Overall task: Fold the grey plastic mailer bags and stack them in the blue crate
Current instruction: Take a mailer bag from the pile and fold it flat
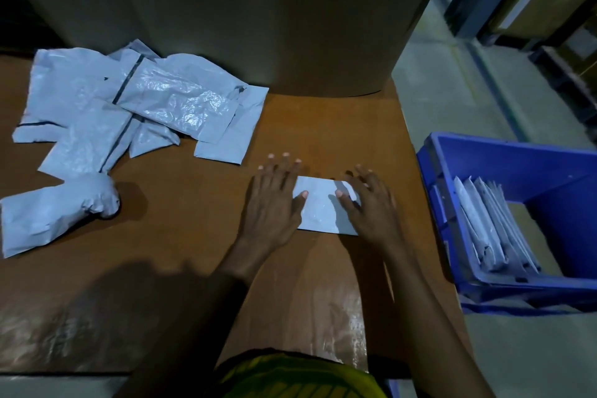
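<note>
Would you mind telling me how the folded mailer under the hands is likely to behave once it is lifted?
The mailer will probably flop and spring open when released, since the left hand and right hand are both pressing it flat. Its thin, glossy film suggests it is very light and may slide on the smooth table.

Your left hand [271, 203] and right hand [371, 207] lay over both ends of the folded mailer [323, 213], so its short edges were hidden from you. At 3 o'clock the blue crate [504, 155] ran off the right edge of the view, and the folded bags [491, 229] inside overlapped too closely to count. At 10 o'clock the loose pile [129, 97] covered its own lower bags. The crumpled bag [48, 216] at 9 o'clock was clipped by the left edge. The shelving [529, 3] at 2 o'clock was blurred.
</note>
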A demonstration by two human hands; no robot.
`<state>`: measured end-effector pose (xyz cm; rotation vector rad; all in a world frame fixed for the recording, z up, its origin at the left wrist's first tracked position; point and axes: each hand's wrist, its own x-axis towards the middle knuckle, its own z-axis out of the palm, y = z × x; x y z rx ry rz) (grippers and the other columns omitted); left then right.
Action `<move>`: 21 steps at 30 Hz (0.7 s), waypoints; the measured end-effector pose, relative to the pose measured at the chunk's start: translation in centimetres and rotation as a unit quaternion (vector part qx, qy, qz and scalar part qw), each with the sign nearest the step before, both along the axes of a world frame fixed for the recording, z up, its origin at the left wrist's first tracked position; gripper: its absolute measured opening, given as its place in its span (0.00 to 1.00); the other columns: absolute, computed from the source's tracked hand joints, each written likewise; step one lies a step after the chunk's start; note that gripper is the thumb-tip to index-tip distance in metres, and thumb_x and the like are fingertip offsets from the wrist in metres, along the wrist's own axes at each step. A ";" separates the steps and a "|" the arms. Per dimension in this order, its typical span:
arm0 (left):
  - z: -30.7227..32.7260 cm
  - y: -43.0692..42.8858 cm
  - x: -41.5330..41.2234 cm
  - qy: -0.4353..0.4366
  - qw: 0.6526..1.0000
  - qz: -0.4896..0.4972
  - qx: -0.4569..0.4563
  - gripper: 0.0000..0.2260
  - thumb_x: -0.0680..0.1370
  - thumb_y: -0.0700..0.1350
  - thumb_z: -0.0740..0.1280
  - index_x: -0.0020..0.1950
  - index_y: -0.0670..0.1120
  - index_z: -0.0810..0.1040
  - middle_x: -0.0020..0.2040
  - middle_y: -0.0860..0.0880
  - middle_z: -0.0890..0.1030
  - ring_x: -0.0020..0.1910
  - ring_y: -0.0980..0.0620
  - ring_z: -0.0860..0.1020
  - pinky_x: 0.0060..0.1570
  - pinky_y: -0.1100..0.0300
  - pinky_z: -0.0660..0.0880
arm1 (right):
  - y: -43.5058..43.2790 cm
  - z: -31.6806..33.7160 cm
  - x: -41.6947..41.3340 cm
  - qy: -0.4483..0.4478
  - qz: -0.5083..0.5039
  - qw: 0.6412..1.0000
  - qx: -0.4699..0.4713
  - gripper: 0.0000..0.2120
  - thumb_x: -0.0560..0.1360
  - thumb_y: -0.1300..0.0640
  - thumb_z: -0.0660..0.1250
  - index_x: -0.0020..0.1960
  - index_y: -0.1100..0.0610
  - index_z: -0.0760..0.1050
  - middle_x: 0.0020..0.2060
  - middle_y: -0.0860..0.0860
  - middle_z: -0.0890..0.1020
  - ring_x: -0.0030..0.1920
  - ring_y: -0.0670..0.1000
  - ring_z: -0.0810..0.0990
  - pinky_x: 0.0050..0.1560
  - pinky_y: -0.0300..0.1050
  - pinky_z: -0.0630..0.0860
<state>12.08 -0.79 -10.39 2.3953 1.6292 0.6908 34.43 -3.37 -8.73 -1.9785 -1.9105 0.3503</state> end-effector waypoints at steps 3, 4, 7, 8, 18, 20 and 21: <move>-2.0 -0.1 0.8 0.083 0.996 -0.041 0.010 0.28 0.87 0.60 0.48 0.85 0.51 0.50 0.85 0.48 0.49 0.84 0.44 0.43 0.81 0.40 0.47 | -1.2 -1.0 -1.2 0.000 0.006 1.000 -0.011 0.29 0.82 0.33 0.50 0.80 0.42 0.63 0.83 0.46 0.56 0.83 0.50 0.51 0.81 0.56 0.45; -2.5 -0.2 0.8 0.101 0.994 -0.038 0.013 0.28 0.87 0.60 0.48 0.85 0.52 0.50 0.85 0.48 0.48 0.84 0.44 0.43 0.80 0.39 0.47 | -1.6 -1.3 -1.3 -0.003 0.005 1.000 -0.007 0.30 0.82 0.33 0.49 0.81 0.41 0.60 0.83 0.46 0.54 0.83 0.49 0.49 0.81 0.55 0.43; -3.0 -0.6 0.9 0.121 0.992 -0.035 0.027 0.28 0.87 0.60 0.52 0.85 0.54 0.49 0.85 0.48 0.47 0.84 0.43 0.43 0.80 0.38 0.46 | -2.4 -2.1 -1.6 -0.034 0.005 0.999 0.000 0.28 0.84 0.33 0.47 0.82 0.39 0.55 0.84 0.45 0.52 0.83 0.47 0.44 0.82 0.55 0.42; -3.1 -0.7 1.0 0.122 0.991 -0.033 0.031 0.28 0.86 0.60 0.52 0.85 0.54 0.50 0.85 0.48 0.47 0.84 0.42 0.43 0.80 0.38 0.46 | -2.5 -2.4 -1.7 -0.049 0.003 0.999 0.001 0.28 0.84 0.33 0.47 0.82 0.39 0.55 0.84 0.45 0.52 0.83 0.47 0.44 0.82 0.55 0.43; -3.5 -0.6 1.2 0.069 0.996 -0.032 0.040 0.25 0.86 0.56 0.58 0.83 0.54 0.61 0.84 0.48 0.56 0.83 0.42 0.50 0.79 0.37 0.51 | -2.0 -3.7 -1.9 -0.105 -0.018 0.994 0.034 0.28 0.84 0.34 0.49 0.82 0.41 0.60 0.83 0.48 0.58 0.84 0.53 0.49 0.80 0.61 0.53; -3.4 -0.7 1.2 0.067 0.996 -0.031 0.043 0.25 0.86 0.56 0.58 0.83 0.54 0.60 0.84 0.47 0.56 0.83 0.42 0.50 0.79 0.36 0.51 | -2.1 -3.9 -2.0 -0.116 -0.023 0.992 0.045 0.27 0.84 0.35 0.51 0.82 0.42 0.60 0.82 0.49 0.59 0.83 0.54 0.50 0.79 0.61 0.55; -3.3 -0.7 1.2 0.068 0.996 -0.031 0.041 0.25 0.86 0.56 0.58 0.83 0.54 0.60 0.84 0.47 0.55 0.84 0.42 0.49 0.79 0.37 0.51 | -2.1 -3.8 -1.9 -0.121 -0.023 0.991 0.048 0.27 0.84 0.36 0.51 0.82 0.42 0.61 0.82 0.50 0.60 0.83 0.55 0.51 0.79 0.61 0.55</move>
